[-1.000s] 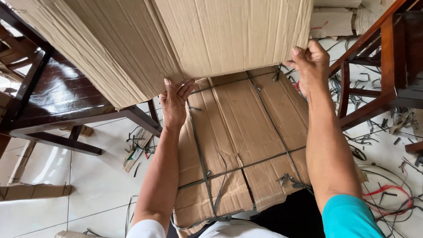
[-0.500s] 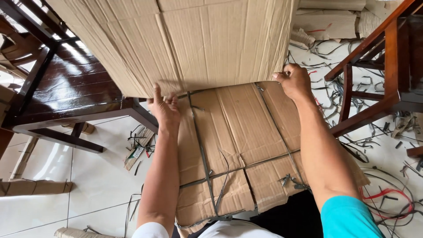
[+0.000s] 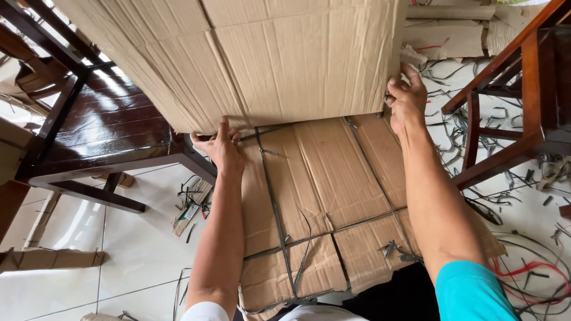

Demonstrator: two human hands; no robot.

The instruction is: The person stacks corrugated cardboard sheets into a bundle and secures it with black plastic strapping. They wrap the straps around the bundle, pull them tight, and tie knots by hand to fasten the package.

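A large creased sheet of brown cardboard (image 3: 285,59) is held up in front of me and fills the top of the view. My left hand (image 3: 223,148) grips its lower edge near the left corner. My right hand (image 3: 407,98) grips its lower right corner. Below it lies a flat cardboard-wrapped bundle (image 3: 333,196) crossed by dark plastic straps (image 3: 276,208); both forearms reach out over it.
A dark wooden chair (image 3: 101,137) stands at the left, with part of the held sheet over its seat. Another wooden chair frame (image 3: 511,119) stands at the right. Cut straps and red cord (image 3: 529,267) litter the white tiled floor. More cardboard pieces (image 3: 446,35) lie at the back.
Both hands have shifted along the sheet's lower edge and the sheet has moved a little to the left, showing more of the strapped bundle below.
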